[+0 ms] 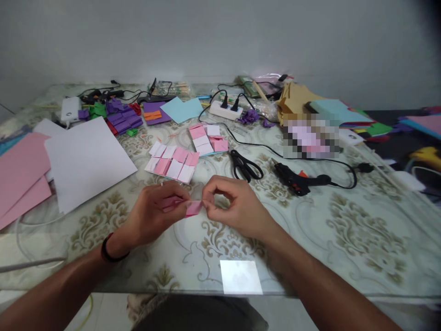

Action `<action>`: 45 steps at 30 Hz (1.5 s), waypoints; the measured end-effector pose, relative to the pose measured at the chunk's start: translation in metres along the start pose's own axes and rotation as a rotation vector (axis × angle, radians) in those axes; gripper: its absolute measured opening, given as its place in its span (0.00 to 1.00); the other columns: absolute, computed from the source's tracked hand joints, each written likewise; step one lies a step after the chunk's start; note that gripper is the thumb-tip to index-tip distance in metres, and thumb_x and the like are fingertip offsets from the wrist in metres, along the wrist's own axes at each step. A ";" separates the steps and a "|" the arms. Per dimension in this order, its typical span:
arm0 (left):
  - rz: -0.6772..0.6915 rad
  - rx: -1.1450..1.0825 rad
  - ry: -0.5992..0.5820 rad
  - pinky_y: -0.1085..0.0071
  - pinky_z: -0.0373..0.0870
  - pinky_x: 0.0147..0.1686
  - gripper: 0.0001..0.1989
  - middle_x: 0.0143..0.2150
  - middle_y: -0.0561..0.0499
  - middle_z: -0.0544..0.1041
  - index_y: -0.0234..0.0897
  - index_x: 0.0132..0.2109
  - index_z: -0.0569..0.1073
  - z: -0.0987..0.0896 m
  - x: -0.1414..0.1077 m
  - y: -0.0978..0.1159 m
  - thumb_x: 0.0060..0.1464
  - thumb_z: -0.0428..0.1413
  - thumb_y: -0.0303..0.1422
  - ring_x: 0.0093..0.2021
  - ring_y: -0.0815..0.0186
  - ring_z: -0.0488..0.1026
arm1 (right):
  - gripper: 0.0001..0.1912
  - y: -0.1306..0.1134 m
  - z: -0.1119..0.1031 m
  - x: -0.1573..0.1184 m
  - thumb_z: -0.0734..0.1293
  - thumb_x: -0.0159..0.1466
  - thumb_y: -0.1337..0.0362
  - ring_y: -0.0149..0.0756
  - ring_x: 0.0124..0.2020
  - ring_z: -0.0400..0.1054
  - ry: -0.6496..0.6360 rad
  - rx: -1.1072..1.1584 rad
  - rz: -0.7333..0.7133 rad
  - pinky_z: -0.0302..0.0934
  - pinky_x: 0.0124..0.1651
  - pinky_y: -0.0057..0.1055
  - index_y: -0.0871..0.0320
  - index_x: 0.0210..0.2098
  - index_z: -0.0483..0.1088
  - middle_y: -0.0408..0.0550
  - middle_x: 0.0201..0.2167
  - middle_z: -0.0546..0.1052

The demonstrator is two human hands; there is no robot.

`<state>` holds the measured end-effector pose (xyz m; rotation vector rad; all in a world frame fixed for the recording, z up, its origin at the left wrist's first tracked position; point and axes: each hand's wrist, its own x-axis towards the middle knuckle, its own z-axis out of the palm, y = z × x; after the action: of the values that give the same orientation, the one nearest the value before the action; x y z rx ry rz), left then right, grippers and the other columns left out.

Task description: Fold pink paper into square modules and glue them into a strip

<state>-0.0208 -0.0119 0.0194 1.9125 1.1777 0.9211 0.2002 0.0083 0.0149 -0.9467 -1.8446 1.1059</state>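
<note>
Between my two hands, just above the table, is a narrow folded strip of pink paper [194, 208]. My left hand [160, 207] is closed around most of it, the paper pinched between thumb and fingers. With thumb and fingertips, my right hand [229, 204] pinches the strip's right end. Beyond my hands lie two cards covered in pink and white folded paper squares, a nearer card [174, 163] and a farther card [208, 139]. Black-handled scissors [245, 165] rest past my right hand, and a black glue gun [298, 179] lies to their right.
White sheets [87, 161] and pink sheets [22, 174] cover the left side. A white power strip [225, 110] with plugs and black cables sits at the back, near purple paper pieces [124, 118] and light blue paper [182, 109]. A white square [241, 276] lies at the front edge.
</note>
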 end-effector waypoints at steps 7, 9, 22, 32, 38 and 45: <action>-0.044 -0.082 0.023 0.74 0.70 0.40 0.02 0.35 0.55 0.80 0.39 0.38 0.78 0.000 0.000 -0.006 0.61 0.61 0.29 0.36 0.70 0.75 | 0.02 0.002 -0.004 0.001 0.70 0.60 0.68 0.34 0.33 0.69 -0.010 0.026 0.054 0.62 0.39 0.31 0.56 0.33 0.73 0.42 0.30 0.76; -0.026 -0.102 -0.023 0.74 0.69 0.40 0.03 0.36 0.54 0.80 0.39 0.38 0.78 0.002 0.000 -0.007 0.62 0.62 0.32 0.37 0.70 0.75 | 0.01 0.001 0.003 -0.001 0.70 0.62 0.68 0.34 0.33 0.70 -0.036 -0.046 0.026 0.62 0.39 0.30 0.56 0.33 0.73 0.42 0.30 0.77; -0.026 -0.072 -0.136 0.76 0.65 0.35 0.06 0.32 0.57 0.76 0.36 0.35 0.75 -0.003 0.002 -0.003 0.63 0.58 0.28 0.33 0.73 0.70 | 0.05 0.001 0.004 -0.001 0.69 0.58 0.73 0.29 0.30 0.69 0.030 -0.101 -0.099 0.60 0.36 0.26 0.58 0.29 0.72 0.39 0.28 0.75; -0.151 -0.330 -0.053 0.75 0.58 0.27 0.08 0.28 0.57 0.68 0.36 0.35 0.73 -0.002 0.004 -0.011 0.64 0.58 0.32 0.27 0.73 0.62 | 0.07 0.011 -0.001 0.000 0.70 0.68 0.62 0.32 0.37 0.73 0.054 0.224 0.027 0.66 0.42 0.29 0.54 0.43 0.70 0.42 0.35 0.76; -0.190 -0.544 0.140 0.76 0.58 0.29 0.11 0.30 0.56 0.67 0.36 0.35 0.73 0.005 0.003 -0.024 0.65 0.60 0.36 0.29 0.73 0.59 | 0.09 0.018 0.006 -0.003 0.73 0.67 0.63 0.32 0.42 0.74 0.106 0.246 -0.085 0.68 0.49 0.32 0.53 0.45 0.71 0.44 0.42 0.75; -0.043 -0.712 -0.059 0.70 0.76 0.42 0.22 0.52 0.48 0.79 0.47 0.59 0.71 0.001 0.001 -0.013 0.61 0.63 0.27 0.46 0.64 0.79 | 0.10 0.010 0.000 -0.006 0.67 0.67 0.69 0.31 0.34 0.67 -0.032 0.300 0.007 0.63 0.39 0.30 0.54 0.46 0.74 0.44 0.38 0.74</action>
<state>-0.0252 -0.0062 0.0084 1.3195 0.7109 1.0704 0.2045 0.0067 0.0039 -0.7645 -1.6417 1.3633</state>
